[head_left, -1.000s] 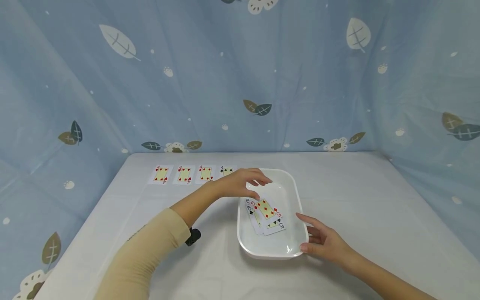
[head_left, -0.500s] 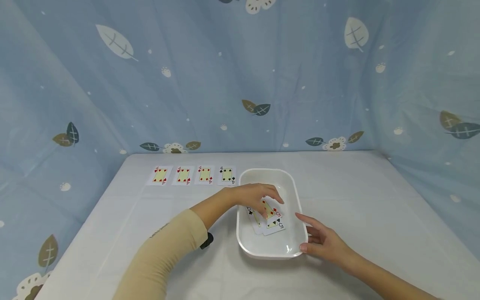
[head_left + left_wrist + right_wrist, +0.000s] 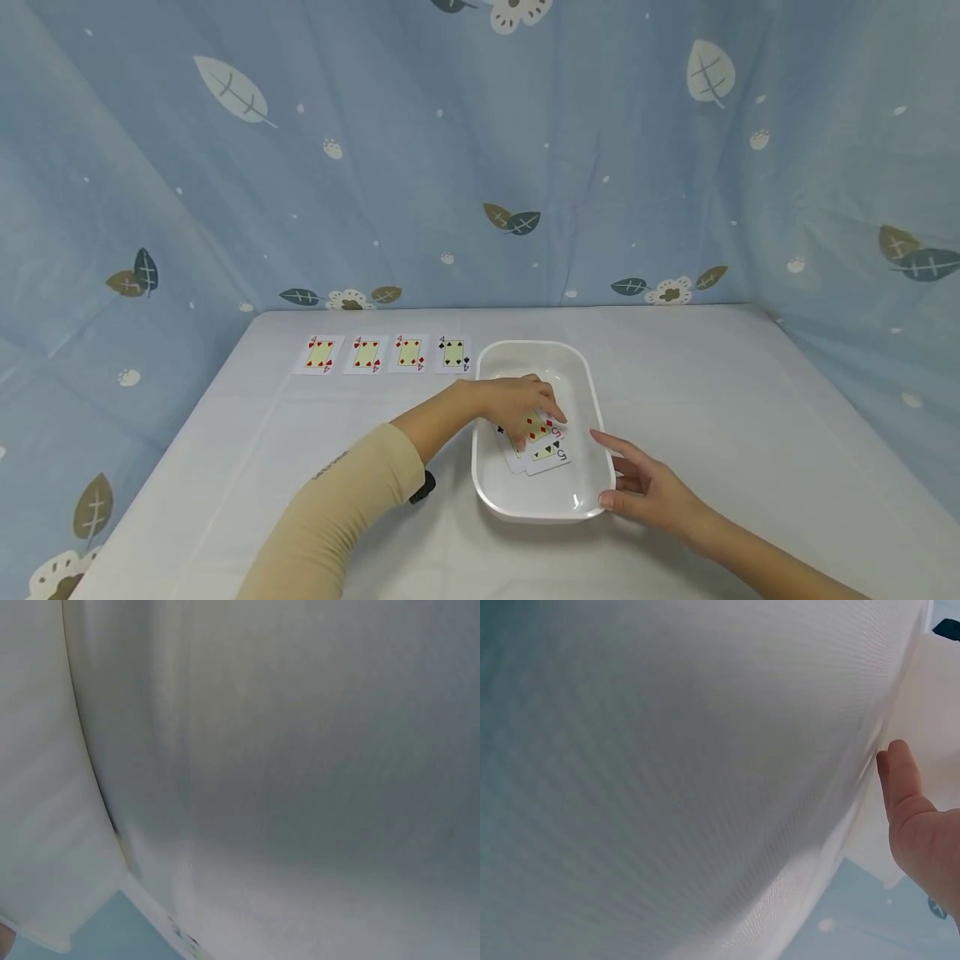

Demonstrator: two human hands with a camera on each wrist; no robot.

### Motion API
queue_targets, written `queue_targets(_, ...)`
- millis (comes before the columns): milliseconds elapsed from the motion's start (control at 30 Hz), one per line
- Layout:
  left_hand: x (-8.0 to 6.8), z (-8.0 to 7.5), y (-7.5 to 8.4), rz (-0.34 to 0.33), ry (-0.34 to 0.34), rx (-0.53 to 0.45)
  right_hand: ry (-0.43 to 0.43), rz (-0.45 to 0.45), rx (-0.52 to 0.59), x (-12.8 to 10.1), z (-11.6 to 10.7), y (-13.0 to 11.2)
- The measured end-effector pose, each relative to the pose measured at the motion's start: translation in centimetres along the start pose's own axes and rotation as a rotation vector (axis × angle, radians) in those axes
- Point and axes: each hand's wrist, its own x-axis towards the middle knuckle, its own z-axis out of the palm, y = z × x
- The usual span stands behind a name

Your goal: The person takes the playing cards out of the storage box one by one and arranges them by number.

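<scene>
A white tray (image 3: 551, 500) stands on the table with overlapping playing cards in it. The five of diamonds (image 3: 537, 428) lies uppermost, partly under my left hand (image 3: 516, 404). That hand reaches over the tray's left rim, thumb and fingers spread apart and pointing down at the cards. Whether its fingertips pinch a card edge is not clear. Beneath, a five of spades (image 3: 549, 460) shows its lower end; a black club card is mostly covered. My right hand (image 3: 654, 489) holds the tray's right side, thumb and forefinger tips at the rim. The right wrist view shows the same hand (image 3: 926, 836).
Face-up fours lie in a row at the back left: two four of hearts cards, a four of diamonds (image 3: 408, 353) and a four of clubs (image 3: 453, 354). White cloth (image 3: 712, 400) covers the table. A blue patterned curtain (image 3: 420, 167) hangs around it.
My left hand has moved right and downward from above the tray's far left side onto the cards, uncovering the four of clubs. My right hand and the tray have stayed in place.
</scene>
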Motion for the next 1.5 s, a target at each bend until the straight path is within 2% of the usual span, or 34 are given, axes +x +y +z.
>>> queue_targets(167, 0.0, 0.2, 0.0, -0.005, 0.008, 0.021, -0.007, -0.014, -0.007, 0.0, 0.0, 0.0)
queue_targets(367, 0.1, 0.3, -0.1, 0.025, 0.004, 0.068, -0.005, -0.016, -0.023, -0.1, 0.0, 0.0)
queue_targets(533, -0.2, 0.3, -0.1, 0.059, 0.040, 0.116, -0.024, -0.025, -0.012, -0.2, 0.0, 0.0)
queue_targets(600, -0.3, 0.3, -0.1, 0.051, 0.053, 0.103, -0.030, -0.029, -0.010, -0.2, 0.0, 0.0)
queue_targets(700, -0.4, 0.4, -0.1, 0.039, 0.076, 0.064, -0.031, -0.029, -0.017, -0.2, 0.0, 0.0)
queue_targets(833, -0.5, 0.2, -0.1, 0.031, 0.116, -0.041, -0.032, -0.034, -0.033, -0.2, 0.0, -0.1)
queue_targets(1033, -0.8, -0.1, -0.4, 0.061, 0.192, -0.189, -0.020, -0.073, -0.114, -0.1, 0.0, -0.3)
queue_targets(1200, -0.8, -0.2, -0.7, 0.117, 0.259, -0.181, -0.001, -0.081, -0.171, -0.1, -0.1, -0.4)
queue_targets(1333, -0.7, 0.0, -1.0, 0.156, 0.361, -0.214, 0.006, -0.050, -0.180, -0.1, -0.1, -0.4)
queue_targets(1433, -0.8, 0.2, -1.2, 0.161, 0.456, -0.296, 0.003, -0.038, -0.177, -0.1, -0.1, -0.4)
queue_targets(1500, -0.9, 0.3, -1.3, 0.163, 0.495, -0.344, 0.001, -0.036, -0.172, -0.1, 0.0, -0.3)
